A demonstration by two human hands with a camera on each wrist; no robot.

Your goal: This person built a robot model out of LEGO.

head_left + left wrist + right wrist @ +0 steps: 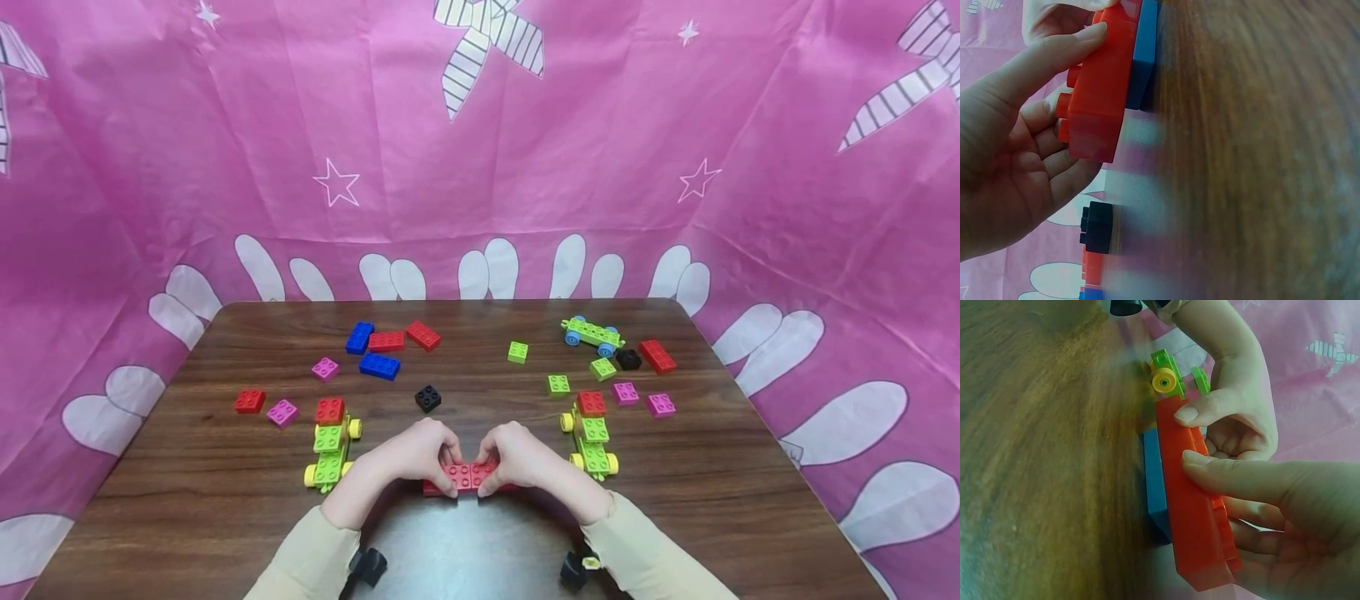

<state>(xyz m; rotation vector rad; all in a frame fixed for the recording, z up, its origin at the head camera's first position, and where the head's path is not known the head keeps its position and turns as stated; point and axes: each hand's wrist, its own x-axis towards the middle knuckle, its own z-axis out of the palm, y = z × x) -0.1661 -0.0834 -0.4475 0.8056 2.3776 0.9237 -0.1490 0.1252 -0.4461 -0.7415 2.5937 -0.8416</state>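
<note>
Two red building bricks sit end to end at the near middle of the table, the left red brick (462, 478) meeting the right red brick (477, 472) at a seam. Beneath them, a blue brick (1142, 62) shows in both wrist views, set back from the outer ends of the red ones. My left hand (422, 450) pinches the left red brick, its thumb on the near side and the fingers behind. On the other brick my right hand (519, 454) has the same kind of grip, thumb beside the seam. Both thumbs are close together.
Left of my hands stands a green wheeled brick car (328, 450) with a red brick on its end; a similar car (592, 437) stands right. Behind lie a black brick (428, 398), blue bricks (379, 367), pink bricks (326, 368), green bricks (517, 352) and a blue-wheeled base (592, 333).
</note>
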